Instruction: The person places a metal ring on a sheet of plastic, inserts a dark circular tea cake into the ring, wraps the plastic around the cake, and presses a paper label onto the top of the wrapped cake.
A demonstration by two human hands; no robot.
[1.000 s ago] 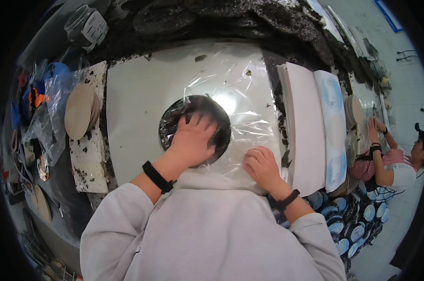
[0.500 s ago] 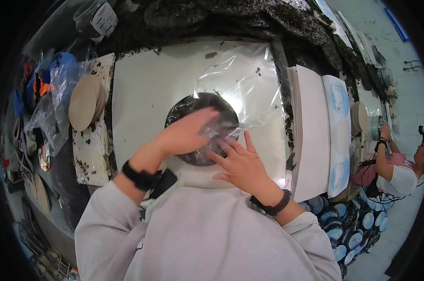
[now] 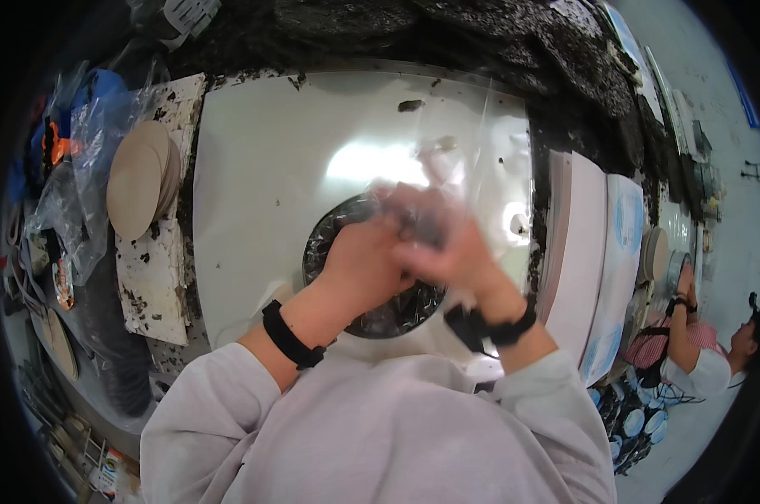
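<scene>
A round black cake-shaped disc (image 3: 397, 319) lies on the pale worktop in front of me, wrapped in a clear plastic bag (image 3: 457, 160) whose loose end rises beyond it. My left hand (image 3: 367, 252) is over the disc, its blurred fingertips against the bag; their grip cannot be made out. Beside it my right hand (image 3: 460, 260) is bent inward, its smeared fingers closed around gathered plastic above the disc. Both hands meet and partly hide the disc's upper right side.
Round beige discs (image 3: 139, 181) are stacked on a stained white board (image 3: 149, 290) at left, near crumpled plastic (image 3: 90, 202). White sheets (image 3: 577, 244) stand at right. Dark clumped material (image 3: 481, 42) lies along the back. A co-worker (image 3: 695, 353) is at far right.
My hands have come together over the disc, the right one turning inward from lying spread. The bag's loose end has been drawn narrower. The view has shifted slightly.
</scene>
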